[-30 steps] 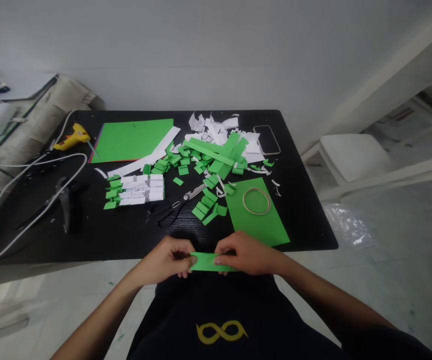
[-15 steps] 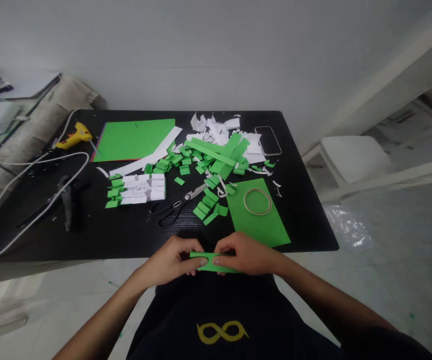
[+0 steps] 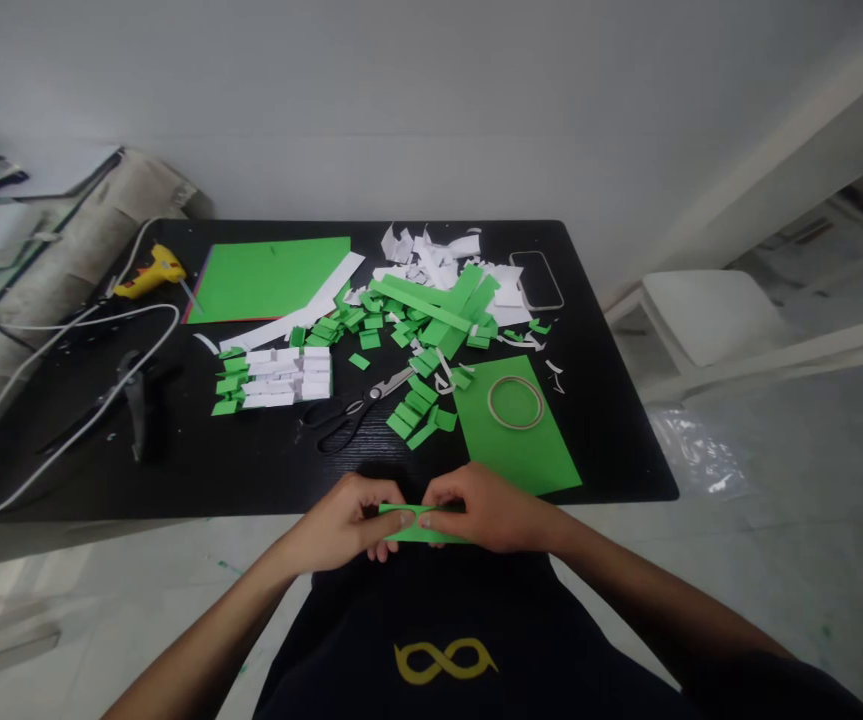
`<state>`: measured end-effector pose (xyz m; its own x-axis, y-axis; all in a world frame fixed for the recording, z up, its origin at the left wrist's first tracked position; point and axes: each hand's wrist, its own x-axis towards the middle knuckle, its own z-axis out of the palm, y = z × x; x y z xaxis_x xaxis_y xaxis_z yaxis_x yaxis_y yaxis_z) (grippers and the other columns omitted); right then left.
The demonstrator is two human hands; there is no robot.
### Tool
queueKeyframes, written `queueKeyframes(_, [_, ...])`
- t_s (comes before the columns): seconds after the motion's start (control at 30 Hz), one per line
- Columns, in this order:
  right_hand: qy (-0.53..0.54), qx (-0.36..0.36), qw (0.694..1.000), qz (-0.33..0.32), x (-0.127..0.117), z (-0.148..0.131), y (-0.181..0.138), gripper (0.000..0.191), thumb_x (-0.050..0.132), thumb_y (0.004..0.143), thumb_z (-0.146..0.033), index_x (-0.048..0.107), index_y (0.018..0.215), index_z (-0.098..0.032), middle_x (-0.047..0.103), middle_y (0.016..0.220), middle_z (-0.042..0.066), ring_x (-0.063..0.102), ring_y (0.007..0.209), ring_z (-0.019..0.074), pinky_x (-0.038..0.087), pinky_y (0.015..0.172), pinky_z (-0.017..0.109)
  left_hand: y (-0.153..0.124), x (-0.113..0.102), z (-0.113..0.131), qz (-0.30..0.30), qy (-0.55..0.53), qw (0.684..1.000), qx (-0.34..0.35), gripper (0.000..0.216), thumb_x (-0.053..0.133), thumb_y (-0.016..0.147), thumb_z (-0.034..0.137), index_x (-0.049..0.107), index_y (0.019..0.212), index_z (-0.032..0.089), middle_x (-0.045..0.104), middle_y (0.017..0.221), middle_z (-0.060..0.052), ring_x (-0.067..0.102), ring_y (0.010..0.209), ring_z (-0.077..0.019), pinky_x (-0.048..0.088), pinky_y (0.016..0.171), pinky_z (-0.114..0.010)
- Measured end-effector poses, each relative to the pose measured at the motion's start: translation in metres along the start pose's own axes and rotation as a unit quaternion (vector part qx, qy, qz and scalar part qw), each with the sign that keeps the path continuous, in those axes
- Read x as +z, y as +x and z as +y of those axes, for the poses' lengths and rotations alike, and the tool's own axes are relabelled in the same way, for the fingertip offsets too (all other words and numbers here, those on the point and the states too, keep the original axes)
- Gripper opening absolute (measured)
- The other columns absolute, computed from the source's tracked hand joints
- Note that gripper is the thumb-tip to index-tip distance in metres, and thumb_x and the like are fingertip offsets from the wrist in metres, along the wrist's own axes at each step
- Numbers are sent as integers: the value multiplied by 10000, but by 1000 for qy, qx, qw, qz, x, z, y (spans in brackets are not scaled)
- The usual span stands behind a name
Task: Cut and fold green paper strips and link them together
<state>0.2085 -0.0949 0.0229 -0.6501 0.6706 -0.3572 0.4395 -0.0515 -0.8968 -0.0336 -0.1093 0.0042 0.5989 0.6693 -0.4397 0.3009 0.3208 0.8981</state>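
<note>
Both hands meet just in front of the near edge of the black table (image 3: pixel 251 470), above my lap. My left hand (image 3: pixel 348 522) and my right hand (image 3: pixel 480 512) pinch a small green paper strip (image 3: pixel 420 530) between thumbs and fingers, their fingertips touching at its middle. The strip lies flat and roughly level, partly hidden by the fingers. Just beyond my right hand lies a green paper sheet (image 3: pixel 517 445) with a tape ring (image 3: pixel 515 402) on it. Black-handled scissors (image 3: pixel 352 408) lie on the table beyond my left hand.
A heap of cut green and white paper pieces (image 3: pixel 423 310) covers the table's middle; stacked pieces (image 3: pixel 273 380) lie to the left. A large green sheet (image 3: pixel 270 278), a yellow glue gun (image 3: pixel 147 274), a white cable (image 3: pixel 63 400) and a phone (image 3: pixel 536 280) are also there. A white chair (image 3: pixel 701 315) stands at right.
My two hands have drawn closer together along the green strip, so less of it shows between them. The table's contents have not moved.
</note>
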Motion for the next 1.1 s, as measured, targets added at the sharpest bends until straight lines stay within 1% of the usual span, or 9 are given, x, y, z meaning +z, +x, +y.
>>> queueKeyframes(0.13, [13, 20, 1000, -12, -6, 0, -3, 144, 704, 929, -269, 793, 901, -159, 816, 800, 45, 713, 710, 169, 476, 661, 254, -1, -7, 1, 2, -10, 1000, -6, 294, 691, 958, 400, 683, 807, 148, 721, 636, -23, 679, 517, -115, 525, 492, -185])
queueKeyframes(0.3, [20, 50, 998, -21, -23, 4, -10, 163, 710, 928, -296, 778, 876, -157, 827, 824, 53, 742, 745, 188, 500, 694, 272, -8, -27, 2, 7, -3, 1000, -15, 319, 700, 957, 425, 671, 806, 146, 718, 645, -21, 674, 526, -110, 519, 505, -182])
queueKeyframes(0.47, [-8, 67, 998, 1, -37, 10, -17, 198, 728, 913, -339, 778, 850, -157, 820, 843, 63, 734, 771, 200, 494, 704, 288, -14, -45, 0, 27, 15, 999, -37, 336, 752, 914, 444, 659, 778, 152, 723, 653, -17, 667, 537, -111, 521, 529, -193])
queueKeyframes(0.6, [-9, 81, 997, 12, -43, 15, -19, 265, 744, 903, -413, 784, 857, -155, 815, 829, 68, 715, 738, 200, 484, 682, 294, -17, -54, -2, 36, 32, 998, -29, 355, 717, 942, 470, 667, 786, 155, 723, 671, -17, 677, 561, -119, 544, 563, -214])
queueKeyframes(0.73, [-22, 96, 995, 32, -48, 18, -21, 288, 733, 900, -440, 776, 846, -161, 816, 835, 77, 721, 739, 210, 484, 671, 303, -19, -57, -4, 46, 48, 998, -21, 368, 687, 963, 482, 670, 794, 156, 721, 679, -18, 680, 568, -120, 549, 570, -217])
queueKeyframes(0.87, [-11, 109, 993, 53, -52, 20, -23, 335, 737, 883, -494, 745, 820, -165, 806, 804, 74, 726, 729, 209, 489, 659, 303, -17, -57, -5, 60, 46, 997, -22, 370, 680, 964, 492, 668, 801, 159, 720, 687, -20, 680, 577, -124, 549, 564, -217])
queueKeyframes(1.0, [8, 122, 991, 60, -55, 18, -26, 368, 755, 859, -530, 717, 791, -170, 808, 808, 84, 742, 752, 219, 511, 691, 317, -15, -56, -7, 65, 35, 997, -17, 360, 687, 962, 489, 674, 815, 161, 722, 693, -17, 683, 589, -124, 555, 578, -220])
queueKeyframes(1.1, [11, 126, 990, 64, -58, 16, -28, 354, 752, 858, -521, 707, 796, -175, 812, 819, 90, 749, 772, 228, 516, 704, 326, -14, -56, -9, 66, 28, 997, -13, 355, 694, 961, 486, 681, 820, 160, 722, 692, -15, 682, 591, -121, 554, 584, -218])
